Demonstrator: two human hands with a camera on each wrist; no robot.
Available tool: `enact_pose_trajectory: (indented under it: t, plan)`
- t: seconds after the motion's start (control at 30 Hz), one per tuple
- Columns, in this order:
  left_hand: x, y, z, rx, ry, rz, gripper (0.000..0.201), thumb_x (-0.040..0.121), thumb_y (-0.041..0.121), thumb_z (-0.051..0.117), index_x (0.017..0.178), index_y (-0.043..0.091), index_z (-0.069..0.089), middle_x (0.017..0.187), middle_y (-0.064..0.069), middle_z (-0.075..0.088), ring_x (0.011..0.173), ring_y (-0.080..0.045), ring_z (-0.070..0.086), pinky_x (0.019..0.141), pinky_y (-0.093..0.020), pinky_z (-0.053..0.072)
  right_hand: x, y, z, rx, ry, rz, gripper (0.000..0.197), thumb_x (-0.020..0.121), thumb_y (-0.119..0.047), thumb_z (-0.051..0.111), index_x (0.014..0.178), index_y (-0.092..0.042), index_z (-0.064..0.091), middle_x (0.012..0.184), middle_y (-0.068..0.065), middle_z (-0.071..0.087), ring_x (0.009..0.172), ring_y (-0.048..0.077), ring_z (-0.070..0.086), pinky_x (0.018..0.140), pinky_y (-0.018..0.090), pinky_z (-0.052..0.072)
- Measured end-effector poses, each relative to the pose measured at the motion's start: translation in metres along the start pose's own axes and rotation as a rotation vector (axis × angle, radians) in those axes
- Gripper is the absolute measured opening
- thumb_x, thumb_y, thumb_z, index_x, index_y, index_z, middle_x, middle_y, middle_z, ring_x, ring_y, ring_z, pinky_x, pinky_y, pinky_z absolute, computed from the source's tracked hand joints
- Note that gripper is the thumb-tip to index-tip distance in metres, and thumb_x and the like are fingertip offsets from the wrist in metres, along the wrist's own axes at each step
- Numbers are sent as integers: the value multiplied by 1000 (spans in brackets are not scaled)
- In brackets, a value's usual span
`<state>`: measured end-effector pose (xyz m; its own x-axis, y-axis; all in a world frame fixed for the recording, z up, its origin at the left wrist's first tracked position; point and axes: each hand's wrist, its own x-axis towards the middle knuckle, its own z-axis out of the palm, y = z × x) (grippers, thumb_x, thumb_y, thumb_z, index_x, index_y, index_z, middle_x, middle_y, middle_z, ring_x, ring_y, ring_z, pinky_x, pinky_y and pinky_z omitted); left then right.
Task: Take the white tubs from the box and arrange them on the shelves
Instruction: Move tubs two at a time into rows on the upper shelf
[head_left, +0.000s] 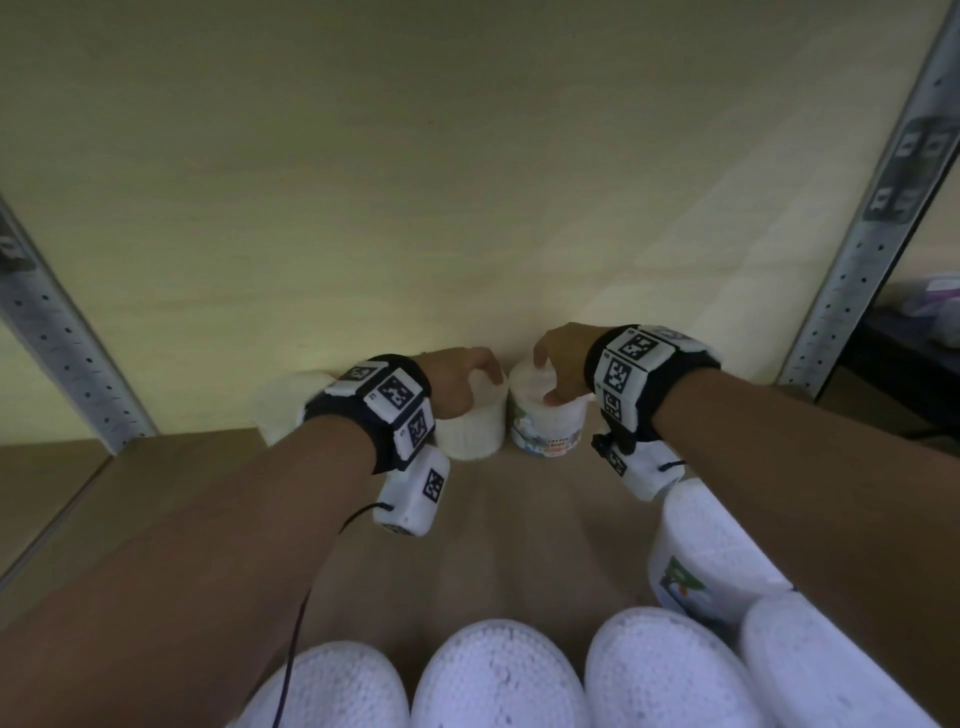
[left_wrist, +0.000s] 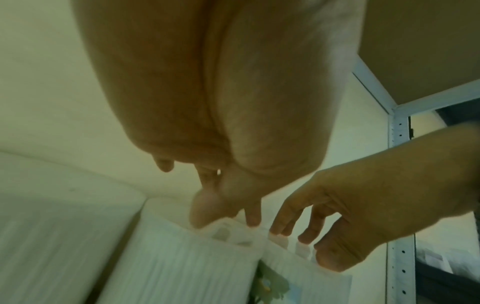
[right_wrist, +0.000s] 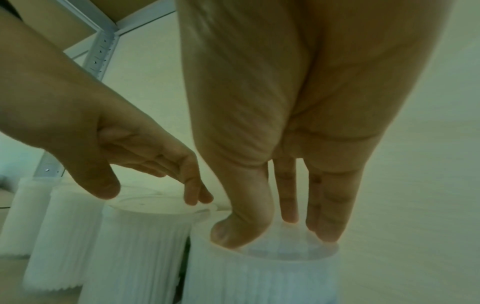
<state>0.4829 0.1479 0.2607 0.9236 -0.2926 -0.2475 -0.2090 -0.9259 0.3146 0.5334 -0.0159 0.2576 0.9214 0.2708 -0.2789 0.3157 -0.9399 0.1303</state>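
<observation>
Reaching deep over the shelf (head_left: 519, 519), both hands sit on upright tubs against the back wall: the left hand (head_left: 457, 382) touches the plain tub (head_left: 470, 423) with loose fingertips, while the right hand (head_left: 563, 364) pinches the labelled tub's (head_left: 545, 421) lid. The tubs stand side by side, almost touching. The box is out of view; more tubs (head_left: 498, 675) are cut off by the near edge.

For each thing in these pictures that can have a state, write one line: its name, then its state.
Left hand: fingertips on the lid of the left tub, thumb lifted off.
Right hand: grips the lid rim of the labelled tub.
Left tub: upright on the shelf, lid on.
Labelled tub: upright on the shelf beside it, lid on.
Front tubs: upright in a row, closed.
Shelf: bearing tubs.
</observation>
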Motion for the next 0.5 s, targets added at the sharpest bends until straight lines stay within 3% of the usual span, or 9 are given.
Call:
enact_pose_trajectory:
  t: [0.03, 0.13, 0.23, 0.33, 0.5]
  plan:
    - [0, 0, 2, -20, 38, -12, 51, 88, -3, 44, 134, 17, 44, 143, -10, 38, 118, -29, 46, 81, -33, 46, 2, 0, 0, 5, 3, 1, 58, 92, -31, 61, 140, -2, 47, 145, 14, 48, 132, 27, 48, 109, 34, 39]
    - [4, -4, 14, 30, 262, -119, 40, 91, 25, 55, 129, 15, 47, 138, -9, 39, 128, -31, 36, 104, -42, 38, 6, 2, 0, 17, 11, 12, 59, 92, -34, 61, 139, -3, 47, 144, 13, 48, 131, 26, 49, 108, 33, 39]
    - [8, -7, 26, 62, 353, -190, 51, 88, 46, 56, 124, 10, 50, 131, -13, 43, 124, -31, 39, 103, -45, 39, 12, 4, 3, 21, 6, -2, 60, 90, -35, 63, 139, -3, 48, 144, 13, 49, 131, 27, 49, 108, 34, 40]
    - [11, -10, 28, 74, 356, -177, 53, 87, 49, 57, 121, 9, 52, 129, -14, 44, 122, -31, 42, 102, -45, 40, 19, 8, 6, -52, 18, -25, 65, 83, -40, 70, 135, -6, 53, 140, 11, 53, 124, 26, 55, 105, 35, 44]
    - [12, -12, 21, 62, 295, -136, 52, 87, 41, 61, 127, 9, 52, 135, -13, 45, 124, -31, 46, 104, -45, 41, 26, 6, 9, -12, 22, 47, 65, 86, -43, 66, 138, -7, 50, 143, 9, 50, 127, 25, 52, 107, 33, 42]
